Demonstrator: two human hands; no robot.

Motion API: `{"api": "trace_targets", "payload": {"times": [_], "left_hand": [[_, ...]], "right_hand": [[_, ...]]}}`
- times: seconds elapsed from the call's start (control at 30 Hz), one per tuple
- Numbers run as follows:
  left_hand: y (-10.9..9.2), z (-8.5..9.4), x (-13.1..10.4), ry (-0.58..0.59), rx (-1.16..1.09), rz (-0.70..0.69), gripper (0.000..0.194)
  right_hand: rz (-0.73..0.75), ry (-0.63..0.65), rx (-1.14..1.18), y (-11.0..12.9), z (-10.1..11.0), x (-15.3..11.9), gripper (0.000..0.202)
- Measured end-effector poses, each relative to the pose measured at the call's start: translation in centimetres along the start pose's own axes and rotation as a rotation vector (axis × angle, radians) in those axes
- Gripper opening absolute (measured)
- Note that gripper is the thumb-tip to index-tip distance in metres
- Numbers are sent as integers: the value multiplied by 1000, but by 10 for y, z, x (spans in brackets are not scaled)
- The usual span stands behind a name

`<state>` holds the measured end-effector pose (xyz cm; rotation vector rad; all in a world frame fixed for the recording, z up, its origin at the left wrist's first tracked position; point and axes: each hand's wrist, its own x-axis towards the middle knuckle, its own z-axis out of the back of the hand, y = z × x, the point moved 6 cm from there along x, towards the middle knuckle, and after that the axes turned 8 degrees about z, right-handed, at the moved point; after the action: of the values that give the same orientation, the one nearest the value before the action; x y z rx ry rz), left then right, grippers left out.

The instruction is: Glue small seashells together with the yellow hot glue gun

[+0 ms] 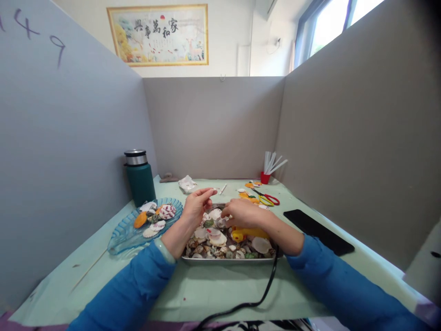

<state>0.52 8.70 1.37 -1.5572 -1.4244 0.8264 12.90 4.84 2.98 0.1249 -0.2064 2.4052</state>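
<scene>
A metal tray (227, 261) full of seashells lies in front of me. Above its far left part, my left hand (197, 204) is closed in a pinch, with a tiny whitish piece at the fingertips, too small to name. My right hand (243, 212) reaches over the tray with bent fingers slightly apart, their tips at the white shells (220, 222); no held thing shows. Beneath that hand a yellow glue gun (251, 233) rests on the shells, partly hidden by the wrist. Pale scallop shells (216, 237) and small spotted shells lie nearer me.
On the left, a blue dish (126, 235) holds shells beside a green bottle (140, 184). A black cord (265, 292) runs toward me. Scissors (270, 199), orange shells (248, 196), a red cup of white sticks (265, 177) and a black slab (319, 231) are rightward. Grey partitions enclose the table.
</scene>
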Motion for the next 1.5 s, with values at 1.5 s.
{"api": "trace_targets", "payload": {"times": [1.5], "left_hand": [[-7, -8, -8, -41, 230, -147, 33]], "right_hand": [[-71, -668, 722, -28, 17, -22, 21]]}}
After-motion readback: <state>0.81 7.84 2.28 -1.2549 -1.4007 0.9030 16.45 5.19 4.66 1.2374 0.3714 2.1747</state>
